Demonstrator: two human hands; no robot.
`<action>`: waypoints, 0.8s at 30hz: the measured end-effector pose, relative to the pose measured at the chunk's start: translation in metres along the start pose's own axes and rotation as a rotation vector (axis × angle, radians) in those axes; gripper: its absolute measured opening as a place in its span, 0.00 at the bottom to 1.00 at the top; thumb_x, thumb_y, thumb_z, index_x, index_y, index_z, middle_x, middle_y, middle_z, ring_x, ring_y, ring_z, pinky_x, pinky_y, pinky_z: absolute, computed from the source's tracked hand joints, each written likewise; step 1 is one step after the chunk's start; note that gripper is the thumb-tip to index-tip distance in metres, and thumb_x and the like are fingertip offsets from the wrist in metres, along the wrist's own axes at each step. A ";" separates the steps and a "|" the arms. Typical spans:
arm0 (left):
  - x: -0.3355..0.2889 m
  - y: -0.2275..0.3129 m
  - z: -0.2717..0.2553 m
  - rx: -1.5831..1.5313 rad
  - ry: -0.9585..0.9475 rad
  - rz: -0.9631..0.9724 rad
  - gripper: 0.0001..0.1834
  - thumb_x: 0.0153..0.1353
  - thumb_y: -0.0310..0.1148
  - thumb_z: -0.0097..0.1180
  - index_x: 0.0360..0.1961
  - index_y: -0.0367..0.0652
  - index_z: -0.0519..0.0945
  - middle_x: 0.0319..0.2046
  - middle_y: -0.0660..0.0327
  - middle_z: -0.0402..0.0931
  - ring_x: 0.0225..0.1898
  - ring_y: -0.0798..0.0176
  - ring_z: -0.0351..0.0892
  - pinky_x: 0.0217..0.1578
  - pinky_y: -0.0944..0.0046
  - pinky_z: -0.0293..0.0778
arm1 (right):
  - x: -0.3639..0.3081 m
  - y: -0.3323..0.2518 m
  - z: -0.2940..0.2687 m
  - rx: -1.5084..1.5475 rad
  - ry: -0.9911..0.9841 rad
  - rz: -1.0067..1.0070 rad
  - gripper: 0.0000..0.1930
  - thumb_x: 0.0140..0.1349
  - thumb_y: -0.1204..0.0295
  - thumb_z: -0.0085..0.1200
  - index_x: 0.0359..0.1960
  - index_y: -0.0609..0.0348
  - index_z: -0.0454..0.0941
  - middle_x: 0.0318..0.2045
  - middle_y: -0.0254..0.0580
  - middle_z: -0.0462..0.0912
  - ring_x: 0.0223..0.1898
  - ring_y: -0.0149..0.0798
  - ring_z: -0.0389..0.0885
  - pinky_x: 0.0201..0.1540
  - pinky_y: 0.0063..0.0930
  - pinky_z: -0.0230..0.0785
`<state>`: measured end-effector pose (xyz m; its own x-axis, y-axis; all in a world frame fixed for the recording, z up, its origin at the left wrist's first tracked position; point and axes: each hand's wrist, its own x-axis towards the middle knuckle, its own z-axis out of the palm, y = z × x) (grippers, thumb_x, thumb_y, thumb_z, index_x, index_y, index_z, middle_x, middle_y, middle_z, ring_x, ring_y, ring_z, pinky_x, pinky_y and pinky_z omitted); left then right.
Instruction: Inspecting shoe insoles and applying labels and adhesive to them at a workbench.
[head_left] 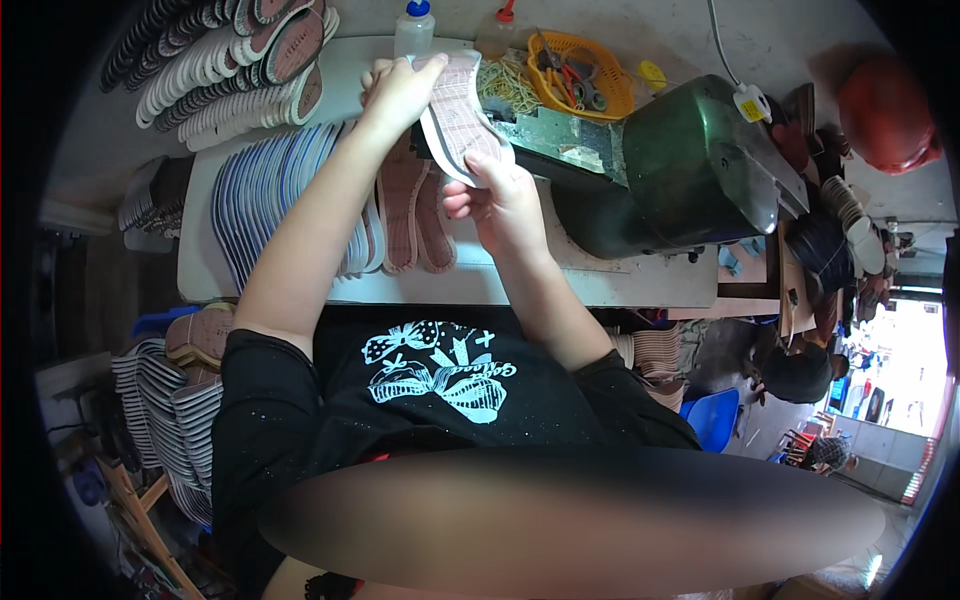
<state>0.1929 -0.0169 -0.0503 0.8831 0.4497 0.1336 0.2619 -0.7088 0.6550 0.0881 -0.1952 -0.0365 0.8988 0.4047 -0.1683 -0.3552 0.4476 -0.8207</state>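
Observation:
A shoe insole [458, 108] with a brownish-pink checked face and a white edge is held up above the table. My left hand [396, 95] grips its far end, fingers closed around the edge. Lower down, my right hand [500, 198] pinches the near end, thumb on the face and some fingers curled below. Two loose brownish insoles [399, 215] lie side by side on the white table under my hands. Left of them, a long fanned row of white-and-blue-edged insoles [272, 205] passes partly behind my left forearm.
A green machine [690, 165] stands on the table's right. Behind it sit a yellow basket [622, 95] of tools, thin pale bands [506, 88] and a blue-capped bottle [414, 32]. More insoles [230, 75] pile at back left. Other people [805, 372] are in the right background.

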 end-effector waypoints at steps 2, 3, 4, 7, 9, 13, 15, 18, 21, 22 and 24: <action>0.005 0.007 -0.013 0.052 -0.072 -0.016 0.37 0.54 0.63 0.49 0.49 0.39 0.76 0.61 0.41 0.61 0.65 0.39 0.52 0.61 0.43 0.51 | 0.009 0.001 0.001 0.015 0.012 0.000 0.13 0.63 0.66 0.51 0.39 0.66 0.75 0.23 0.45 0.81 0.21 0.34 0.81 0.23 0.23 0.74; 0.011 0.003 -0.012 0.034 0.094 0.257 0.36 0.54 0.64 0.49 0.51 0.43 0.76 0.62 0.44 0.60 0.66 0.42 0.50 0.61 0.42 0.48 | 0.011 -0.001 0.002 0.047 0.026 0.018 0.13 0.63 0.66 0.50 0.40 0.66 0.74 0.24 0.45 0.81 0.21 0.34 0.81 0.23 0.23 0.74; 0.013 0.003 -0.019 0.017 0.262 0.532 0.36 0.54 0.65 0.49 0.52 0.47 0.76 0.63 0.47 0.59 0.67 0.44 0.49 0.62 0.41 0.45 | 0.014 -0.003 0.005 0.081 0.036 0.036 0.13 0.64 0.66 0.50 0.41 0.66 0.74 0.25 0.45 0.81 0.22 0.34 0.81 0.23 0.22 0.74; 0.027 0.012 -0.049 0.149 -0.255 0.846 0.26 0.56 0.60 0.52 0.46 0.54 0.80 0.62 0.54 0.63 0.70 0.51 0.44 0.64 0.40 0.36 | 0.018 -0.004 0.009 0.077 0.037 0.013 0.13 0.65 0.66 0.48 0.42 0.65 0.74 0.26 0.45 0.81 0.23 0.33 0.81 0.24 0.21 0.75; 0.029 0.015 -0.054 0.180 -0.653 0.912 0.20 0.57 0.54 0.55 0.36 0.48 0.82 0.51 0.56 0.74 0.62 0.58 0.61 0.60 0.47 0.52 | 0.020 -0.003 0.012 0.068 0.053 -0.015 0.14 0.65 0.66 0.48 0.43 0.66 0.73 0.26 0.45 0.81 0.24 0.33 0.82 0.24 0.21 0.75; 0.043 0.025 -0.057 0.004 -1.014 0.692 0.18 0.56 0.45 0.61 0.23 0.41 0.75 0.22 0.66 0.67 0.24 0.73 0.64 0.24 0.70 0.62 | 0.019 -0.005 0.018 0.048 0.080 -0.035 0.16 0.66 0.63 0.48 0.41 0.67 0.74 0.27 0.46 0.81 0.24 0.34 0.82 0.25 0.21 0.75; 0.050 0.027 -0.056 0.002 -1.084 0.605 0.18 0.56 0.44 0.61 0.22 0.41 0.74 0.20 0.68 0.66 0.23 0.75 0.63 0.23 0.71 0.61 | 0.019 -0.003 0.018 0.011 0.086 -0.062 0.18 0.66 0.61 0.49 0.40 0.69 0.75 0.28 0.48 0.82 0.25 0.36 0.83 0.25 0.22 0.76; 0.054 0.030 -0.055 -0.011 -1.142 0.557 0.18 0.55 0.43 0.62 0.21 0.41 0.73 0.16 0.73 0.64 0.20 0.78 0.61 0.20 0.73 0.57 | 0.025 -0.002 0.007 -0.004 0.018 -0.051 0.19 0.66 0.62 0.49 0.46 0.70 0.71 0.33 0.52 0.81 0.32 0.40 0.84 0.32 0.25 0.79; 0.055 0.031 -0.057 0.050 -1.133 0.582 0.18 0.56 0.42 0.61 0.21 0.41 0.73 0.17 0.73 0.65 0.21 0.78 0.61 0.21 0.73 0.58 | 0.024 -0.003 0.010 0.081 -0.020 -0.055 0.18 0.65 0.65 0.50 0.47 0.71 0.70 0.36 0.52 0.81 0.36 0.41 0.84 0.36 0.27 0.80; 0.056 0.028 -0.054 0.026 -1.123 0.609 0.17 0.57 0.42 0.61 0.21 0.41 0.73 0.18 0.73 0.65 0.22 0.78 0.61 0.22 0.73 0.58 | 0.024 -0.002 0.010 0.094 -0.018 -0.058 0.18 0.65 0.65 0.50 0.47 0.71 0.70 0.36 0.52 0.81 0.36 0.41 0.84 0.36 0.27 0.80; 0.058 0.023 -0.052 0.014 -1.119 0.637 0.17 0.57 0.42 0.61 0.22 0.41 0.73 0.18 0.73 0.66 0.22 0.79 0.61 0.22 0.73 0.59 | 0.024 0.001 0.010 0.143 -0.080 -0.103 0.19 0.65 0.66 0.51 0.49 0.71 0.70 0.39 0.51 0.80 0.40 0.41 0.83 0.39 0.28 0.80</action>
<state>0.2302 0.0214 0.0112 0.6957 -0.6618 -0.2793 -0.3266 -0.6378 0.6975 0.1067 -0.1774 -0.0355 0.9110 0.4106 -0.0382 -0.2999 0.5963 -0.7446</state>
